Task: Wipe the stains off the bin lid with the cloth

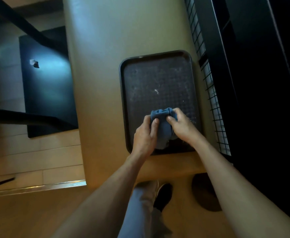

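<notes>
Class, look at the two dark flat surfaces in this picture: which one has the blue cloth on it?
The dark rimmed tray on the tan counter, right of centre: both hands grip the blue cloth on it. The other dark surface, lower left, carries only a small crumpled scrap.

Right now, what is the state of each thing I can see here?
cloth: bunched, held over the tray
left hand: grips the cloth
right hand: grips the cloth
dark tray: lies flat on the counter, white specks and smears on it
counter: bears the tray
</notes>
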### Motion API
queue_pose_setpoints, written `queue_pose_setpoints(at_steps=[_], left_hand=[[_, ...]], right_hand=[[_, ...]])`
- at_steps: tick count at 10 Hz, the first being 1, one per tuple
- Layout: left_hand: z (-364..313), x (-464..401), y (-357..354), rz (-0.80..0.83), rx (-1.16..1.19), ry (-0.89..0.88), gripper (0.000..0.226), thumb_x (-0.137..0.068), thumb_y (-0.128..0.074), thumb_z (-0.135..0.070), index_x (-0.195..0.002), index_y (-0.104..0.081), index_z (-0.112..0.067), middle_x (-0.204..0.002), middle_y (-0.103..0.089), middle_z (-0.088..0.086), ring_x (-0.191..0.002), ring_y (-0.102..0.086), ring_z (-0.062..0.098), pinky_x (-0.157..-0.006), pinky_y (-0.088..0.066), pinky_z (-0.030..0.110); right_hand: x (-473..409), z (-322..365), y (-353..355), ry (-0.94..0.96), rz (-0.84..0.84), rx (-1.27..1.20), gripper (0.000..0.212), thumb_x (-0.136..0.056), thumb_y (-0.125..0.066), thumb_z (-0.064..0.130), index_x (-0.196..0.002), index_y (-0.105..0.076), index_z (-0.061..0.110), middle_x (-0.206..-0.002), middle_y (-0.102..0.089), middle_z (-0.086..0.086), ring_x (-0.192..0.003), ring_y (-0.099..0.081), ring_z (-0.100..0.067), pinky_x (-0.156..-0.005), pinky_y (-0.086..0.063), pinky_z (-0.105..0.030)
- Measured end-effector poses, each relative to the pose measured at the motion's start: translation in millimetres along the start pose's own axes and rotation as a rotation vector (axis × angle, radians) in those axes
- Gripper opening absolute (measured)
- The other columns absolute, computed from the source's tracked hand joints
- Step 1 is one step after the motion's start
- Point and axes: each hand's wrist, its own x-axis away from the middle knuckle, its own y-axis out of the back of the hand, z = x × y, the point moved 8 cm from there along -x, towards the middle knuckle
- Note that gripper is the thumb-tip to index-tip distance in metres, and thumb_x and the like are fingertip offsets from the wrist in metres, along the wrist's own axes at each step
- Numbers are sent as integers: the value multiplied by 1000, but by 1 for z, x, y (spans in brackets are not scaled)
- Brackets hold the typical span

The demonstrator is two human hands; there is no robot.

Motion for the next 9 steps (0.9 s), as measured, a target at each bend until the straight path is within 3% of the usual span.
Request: queue_pose_setpoints(at_steps=[1,2,3,4,5,7,9], left_hand=[[18,-15,-4,25,-25,77,25,-101,-42,-53,-110,-56,-35,-94,-67,-8,-85,-65,5,-73,-58,46],[30,-34,-1,18,-88,123,27,-99,-45,-52,-107,-60,-31,-96,-67,-10,-90,-65,7,-78,-58,44],[34,-54,3,3,-205,155,26,-97,-46,-50,-100,-62,-30,-95,-67,-9,-90,-65,13,-77,-55,40],[30,-72,8,-10,-314,172,26,-96,-47,-51,-103,-63,-31,-97,-68,-9,-87,-65,14,-74,-54,38],[28,-85,10,-15,-404,162,27,-96,-50,-52,-105,-64,-30,-99,-68,-8,-87,-64,16,-75,-54,39],[26,-93,10,7,-660,92,32,-99,-46,-52,-105,-58,-23,-102,-67,1,-89,-64,26,-77,-53,42],[29,-74,11,75,-747,197,47,-99,-34,-59,-114,-53,-19,-103,-66,7,-90,-65,30,-76,-51,43]], right_hand=[[-19,-11,-4,-71,29,40,19,-100,-51,31,-116,-56,24,-113,-64,1,-103,-61,-17,-81,-49,-34],[-36,-11,-5,-91,7,95,16,-98,-54,32,-111,-59,26,-106,-65,1,-96,-62,-15,-68,-46,-28],[-51,-9,-8,-95,-22,169,17,-96,-55,33,-110,-59,25,-105,-63,-2,-92,-62,-17,-68,-49,-31],[-64,-1,-9,-77,-63,254,20,-95,-56,33,-113,-58,24,-110,-60,-2,-94,-61,-19,-72,-51,-34],[-75,3,-9,-47,-120,412,30,-94,-58,36,-121,-58,22,-123,-56,-3,-111,-56,-23,-91,-51,-44],[-77,3,-15,-45,-208,593,35,-94,-58,39,-125,-54,23,-127,-53,-3,-120,-49,-24,-88,-42,-40],[-50,4,-10,-26,-256,495,45,-96,-53,43,-136,-40,27,-139,-39,-4,-124,-44,-24,-83,-38,-35]])
